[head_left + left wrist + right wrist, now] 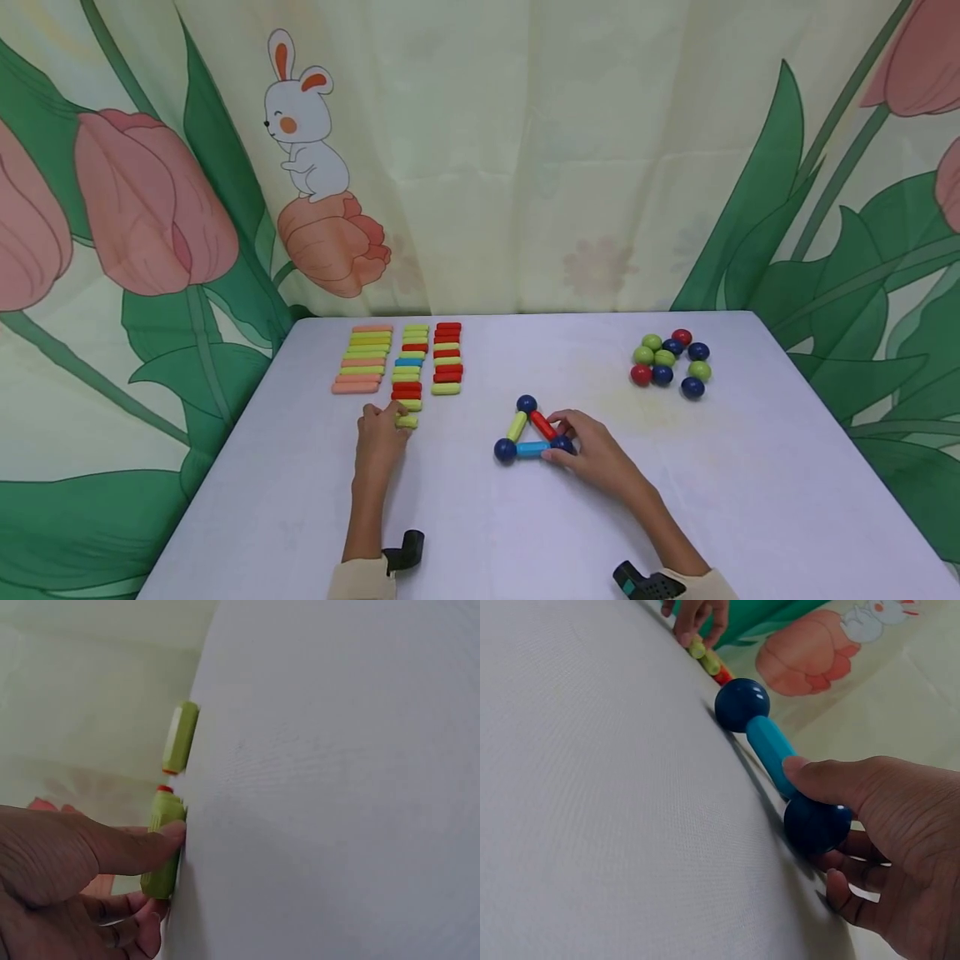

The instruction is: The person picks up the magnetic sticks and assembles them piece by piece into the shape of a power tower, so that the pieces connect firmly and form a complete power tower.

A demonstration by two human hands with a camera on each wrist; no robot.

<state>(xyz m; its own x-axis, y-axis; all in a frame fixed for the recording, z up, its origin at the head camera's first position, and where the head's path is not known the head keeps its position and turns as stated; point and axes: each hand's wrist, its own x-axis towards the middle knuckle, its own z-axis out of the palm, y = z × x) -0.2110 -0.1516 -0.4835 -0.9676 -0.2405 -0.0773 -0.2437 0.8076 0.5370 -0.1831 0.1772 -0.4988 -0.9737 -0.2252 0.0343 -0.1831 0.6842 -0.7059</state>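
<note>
My left hand (pixel 380 437) is at the near end of the middle column of rods, its thumb and fingers pinching a yellow-green rod (pixel 155 881). Another yellow-green rod (pixel 181 739) with a red end lies just beyond it in the left wrist view. On the table's middle sits a triangle of three dark blue balls joined by a yellow-green rod (pixel 516 427), a red rod (pixel 542 424) and a light blue rod (pixel 532 450). My right hand (pixel 597 454) grips its right corner, thumb on the light blue rod by the dark blue ball (pixel 816 826), the other fingers partly hidden behind.
Three columns of short rods line the back left: pink and yellow-green rods (pixel 363 361) outermost, mixed colours in the middle, red and yellow-green rods (pixel 447 354) innermost. At the back right is a cluster of red, green and dark blue balls (pixel 662 375). A printed curtain (pixel 480 167) hangs behind the white table (pixel 465 533).
</note>
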